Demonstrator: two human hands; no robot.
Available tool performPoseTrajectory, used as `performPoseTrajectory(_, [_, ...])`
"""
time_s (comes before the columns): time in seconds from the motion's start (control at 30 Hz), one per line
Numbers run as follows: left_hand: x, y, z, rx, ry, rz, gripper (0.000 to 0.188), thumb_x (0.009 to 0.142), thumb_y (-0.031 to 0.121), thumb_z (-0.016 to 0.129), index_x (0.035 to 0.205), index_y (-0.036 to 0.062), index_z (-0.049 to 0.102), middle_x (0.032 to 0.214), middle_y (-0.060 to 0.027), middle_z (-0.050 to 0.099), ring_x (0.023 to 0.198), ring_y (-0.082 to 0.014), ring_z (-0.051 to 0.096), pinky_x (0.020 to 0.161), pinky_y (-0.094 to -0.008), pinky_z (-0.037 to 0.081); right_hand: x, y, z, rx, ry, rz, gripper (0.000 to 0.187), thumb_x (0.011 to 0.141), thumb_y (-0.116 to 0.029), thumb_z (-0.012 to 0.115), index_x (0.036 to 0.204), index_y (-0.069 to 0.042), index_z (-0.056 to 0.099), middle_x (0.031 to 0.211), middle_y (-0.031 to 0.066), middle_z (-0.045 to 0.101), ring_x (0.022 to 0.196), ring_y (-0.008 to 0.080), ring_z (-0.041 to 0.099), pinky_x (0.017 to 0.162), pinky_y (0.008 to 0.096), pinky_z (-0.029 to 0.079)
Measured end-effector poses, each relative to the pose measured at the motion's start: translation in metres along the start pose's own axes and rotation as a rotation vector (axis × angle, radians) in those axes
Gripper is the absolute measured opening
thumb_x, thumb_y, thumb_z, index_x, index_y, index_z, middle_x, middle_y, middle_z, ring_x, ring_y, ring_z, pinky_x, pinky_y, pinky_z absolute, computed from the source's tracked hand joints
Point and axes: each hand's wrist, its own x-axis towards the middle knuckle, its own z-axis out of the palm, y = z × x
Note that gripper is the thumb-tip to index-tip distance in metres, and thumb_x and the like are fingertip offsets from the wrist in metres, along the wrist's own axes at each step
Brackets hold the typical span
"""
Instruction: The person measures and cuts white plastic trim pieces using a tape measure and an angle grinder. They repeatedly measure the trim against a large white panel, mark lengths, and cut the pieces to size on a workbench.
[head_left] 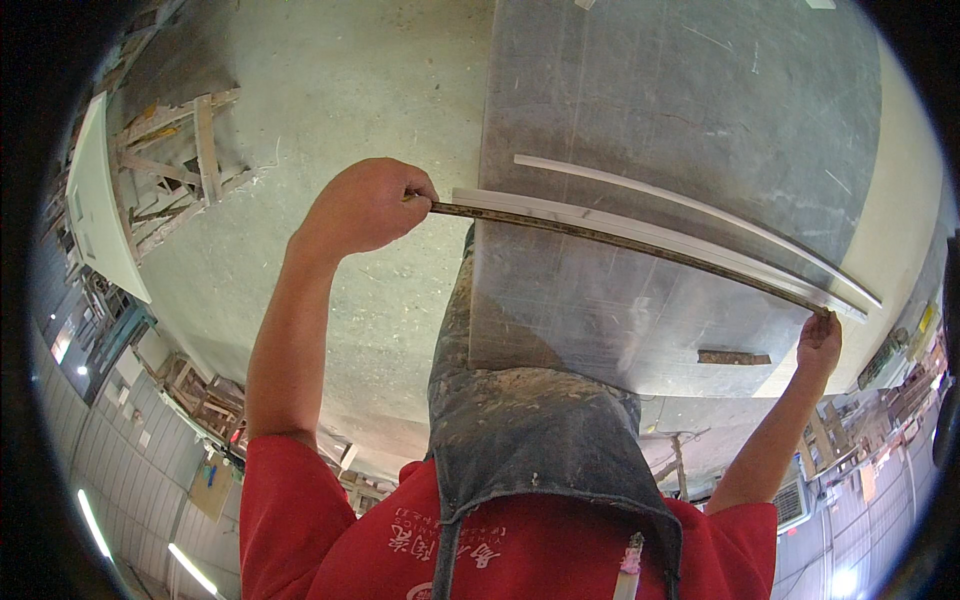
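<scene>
A long, thin dark strip (610,236), worn and brownish, stretches between my two hands above the grey tabletop (620,80). Its left end sits in my left hand (372,208), a closed fist held out past the table's left edge. At the other end, near the table's right side, my right hand (820,345) pinches the strip in its fingers. Just beyond runs a pale strip (590,214), almost parallel and very close; I cannot tell whether they touch. Another narrow white strip (660,191) lies farther off on the table.
A short dark piece (735,357) lies near the table's front edge. My dusty dark apron (540,410) is against that edge. On the floor at far left are a wooden frame (205,150) and a pale panel (105,210). Clutter lines the right side.
</scene>
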Motion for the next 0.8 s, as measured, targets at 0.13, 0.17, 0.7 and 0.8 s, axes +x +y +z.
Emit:
performPoseTrajectory(0.13, [0.002,0.000,0.002,-0.022,-0.006,0.011,0.023,0.090,0.018,0.063,0.101,0.0055,0.079,0.091,-0.0120,0.076,0.078,-0.0264,0.068,0.075,-0.0405,0.054,0.010,-0.003,-0.007,-0.006,0.066,-0.019,0.013,0.099,-0.014,0.067,0.098,-0.001,0.071,0.092,0.0120,0.077,0.081,0.0222,0.075,0.073,0.0335,0.066])
performPoseTrajectory(0.17, [0.002,0.000,0.002,-0.032,-0.001,0.011,0.023,0.090,0.018,0.064,0.101,0.0048,0.079,0.089,-0.0122,0.075,0.076,-0.0260,0.067,0.075,-0.0404,0.053,0.013,-0.004,-0.009,-0.017,0.084,-0.036,0.014,0.099,-0.014,0.066,0.098,-0.001,0.071,0.092,0.0123,0.077,0.081,0.0224,0.075,0.073,0.0337,0.066])
performPoseTrajectory(0.7, [0.004,0.004,0.000,-0.031,-0.056,-0.028,0.025,0.090,0.019,0.062,0.104,0.0062,0.079,0.093,-0.0123,0.076,0.082,-0.0285,0.070,0.078,-0.0414,0.055,0.047,-0.030,-0.019,0.016,0.088,-0.015,0.014,0.099,-0.013,0.066,0.095,0.000,0.070,0.091,0.0118,0.077,0.078,0.0224,0.075,0.072,0.0333,0.066])
performPoseTrajectory(0.8, [0.003,0.003,0.003,-0.055,-0.029,-0.021,0.024,0.090,0.020,0.063,0.101,0.0049,0.079,0.088,-0.0131,0.075,0.078,-0.0280,0.068,0.075,-0.0414,0.053,0.051,-0.029,-0.026,0.023,0.101,-0.007,0.013,0.098,-0.012,0.067,0.094,0.000,0.070,0.089,0.0121,0.077,0.078,0.0227,0.075,0.072,0.0338,0.066])
